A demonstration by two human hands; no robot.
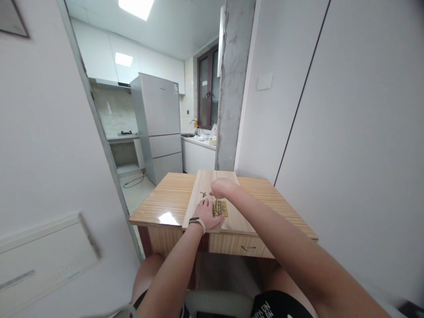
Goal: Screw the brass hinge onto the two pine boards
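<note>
A brass-coloured hinge point(225, 209) lies spread flat over the seam between two pale wooden boards point(233, 225). My left hand point(206, 213), with a wristband, rests palm down on the left board. Its fingers are spread, and the thumb reaches along the hinge's lower edge. Just above the hinge, my right hand point(223, 187) is closed with the wrist bent over. Whatever its fingers hold is hidden behind the hand. Several small dark screws point(203, 194) lie loose on the left board, beyond my left fingertips.
The boards lie across a striped wooden desk point(165, 194) with a drawer handle point(248, 248) at its front. Beyond stand a grey fridge point(162, 110) and a kitchen counter point(198, 152). A white wall point(331, 132) rises close on the right.
</note>
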